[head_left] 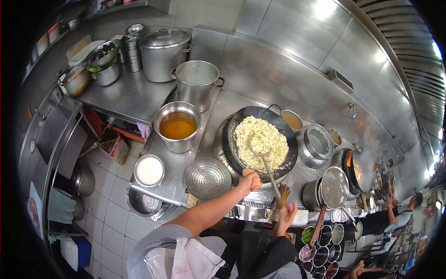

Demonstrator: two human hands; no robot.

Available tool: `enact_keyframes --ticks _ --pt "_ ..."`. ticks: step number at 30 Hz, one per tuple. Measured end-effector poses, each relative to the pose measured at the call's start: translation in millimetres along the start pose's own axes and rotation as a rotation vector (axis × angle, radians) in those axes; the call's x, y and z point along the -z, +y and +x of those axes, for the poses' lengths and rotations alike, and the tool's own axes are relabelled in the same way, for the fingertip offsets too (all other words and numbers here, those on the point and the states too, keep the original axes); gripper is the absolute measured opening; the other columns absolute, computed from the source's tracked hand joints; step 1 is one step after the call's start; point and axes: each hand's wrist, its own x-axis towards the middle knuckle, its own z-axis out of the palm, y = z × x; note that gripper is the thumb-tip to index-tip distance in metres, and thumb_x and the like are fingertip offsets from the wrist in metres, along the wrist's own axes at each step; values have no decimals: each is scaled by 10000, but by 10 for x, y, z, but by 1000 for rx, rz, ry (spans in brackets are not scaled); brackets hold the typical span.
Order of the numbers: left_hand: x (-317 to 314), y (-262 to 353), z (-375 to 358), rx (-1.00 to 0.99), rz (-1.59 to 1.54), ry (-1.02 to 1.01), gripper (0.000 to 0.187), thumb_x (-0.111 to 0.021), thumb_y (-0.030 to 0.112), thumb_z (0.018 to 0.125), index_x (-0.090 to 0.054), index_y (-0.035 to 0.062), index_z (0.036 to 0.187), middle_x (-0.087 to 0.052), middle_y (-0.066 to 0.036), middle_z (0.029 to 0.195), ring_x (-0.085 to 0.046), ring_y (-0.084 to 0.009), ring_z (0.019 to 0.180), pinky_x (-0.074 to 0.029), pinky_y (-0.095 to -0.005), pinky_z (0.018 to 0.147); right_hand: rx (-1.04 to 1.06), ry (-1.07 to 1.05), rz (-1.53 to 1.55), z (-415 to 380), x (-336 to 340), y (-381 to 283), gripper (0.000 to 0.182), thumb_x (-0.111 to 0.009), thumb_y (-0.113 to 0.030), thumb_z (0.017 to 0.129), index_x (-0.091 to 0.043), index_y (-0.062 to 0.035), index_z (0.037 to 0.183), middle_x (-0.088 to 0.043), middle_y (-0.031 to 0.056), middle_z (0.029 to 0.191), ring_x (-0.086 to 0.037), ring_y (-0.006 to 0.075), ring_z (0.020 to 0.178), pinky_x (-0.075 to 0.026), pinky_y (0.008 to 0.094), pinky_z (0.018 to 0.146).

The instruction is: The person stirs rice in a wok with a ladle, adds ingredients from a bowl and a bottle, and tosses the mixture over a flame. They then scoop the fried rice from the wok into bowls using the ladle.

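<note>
A large black wok [291,160] sits on the burner, full of fried rice [255,135] with yellow egg bits through it. My left hand [250,180] is closed at the wok's near left edge, gripping it through what looks like a folded orange-pink cloth [255,182]. The ladle [270,174] rests its bowl in the middle of the rice, its long handle slanting down toward me. Slightly blurred, my right hand [285,216] is wrapped round the end of that handle. Beside it stands a bamboo brush [284,193].
Left of the wok are a perforated strainer [208,178], a pot of amber liquid [178,135] and a white-filled bowl [149,170]. A tall stockpot [197,83] stands behind. To the right, a sieve [334,187] lies over a pot. Another person [399,216] works farther right near a steaming wok.
</note>
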Motion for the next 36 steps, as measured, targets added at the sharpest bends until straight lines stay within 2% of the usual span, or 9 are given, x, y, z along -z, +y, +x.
enact_keyframes --ticks 3,7,11,14,19,23,29,31,36 --pt "-55 115 -165 20 18 -19 174 -672 188 860 -619 22 874 -638 -125 853 -688 -262 699 -615 -373 572 491 -128 -142 930 -535 -686 182 -560 -133 976 -641 24 1019 -627 124 1065 -574 207 1031 -432 343 942" --pt "-96 110 -149 49 77 34 163 -607 197 904 -577 37 887 -615 -134 862 -704 -294 702 -572 -311 455 640 -343 -44 1842 -1237 -1173 137 -594 -102 963 -617 16 897 -646 110 871 -637 200 864 -502 322 820" --pt "-49 56 -136 23 110 -114 128 -593 177 905 -564 52 910 -592 -123 879 -671 -278 743 -639 -364 647 313 -295 325 2647 -1758 -1697 428 -636 -195 984 -414 -106 630 -466 13 504 -447 97 403 -378 267 392" --pt "-249 70 -228 -43 30 -9 113 -574 165 902 -561 66 851 -553 -96 739 -600 -224 541 -478 -315 388 258 -386 453 2903 -1917 -2218 420 -663 -177 963 -412 -118 632 -419 -7 485 -394 85 381 -328 272 364" --pt "-277 84 -268 -31 120 98 148 -596 208 906 -571 70 859 -596 -115 867 -671 -270 722 -629 -415 654 126 -647 424 3028 -2119 -1551 372 -674 -149 931 -446 -95 642 -425 -14 494 -398 94 384 -325 274 374" --pt "-210 54 -198 -7 94 68 147 -613 207 903 -572 81 839 -598 -103 832 -670 -271 709 -630 -417 655 55 -616 155 3469 -2049 -2066 239 -724 -182 872 -549 -88 740 -478 -5 524 -444 108 386 -333 282 366" --pt "-191 81 -299 -7 73 67 204 -697 254 900 -587 92 958 -628 -102 879 -676 -264 720 -630 -432 652 272 -485 572 4040 -1772 -2134 319 -675 -146 911 -447 -117 689 -389 -19 498 -384 99 365 -294 289 338" --pt "-120 35 -476 27 68 63 249 -718 282 905 -588 96 1005 -633 -96 904 -679 -255 747 -630 -438 672 89 -401 393 4061 -1820 -1310 319 -673 -141 908 -446 -115 684 -379 -16 491 -385 111 361 -313 301 347" --pt "-59 -51 -1298 -6 -2 137 306 -760 245 885 -578 72 1061 -628 -77 939 -680 -217 774 -621 -372 663 -92 -600 395 3924 -1684 -2197 389 -682 -216 904 -405 -123 648 -352 -12 483 -366 120 357 -309 311 361"
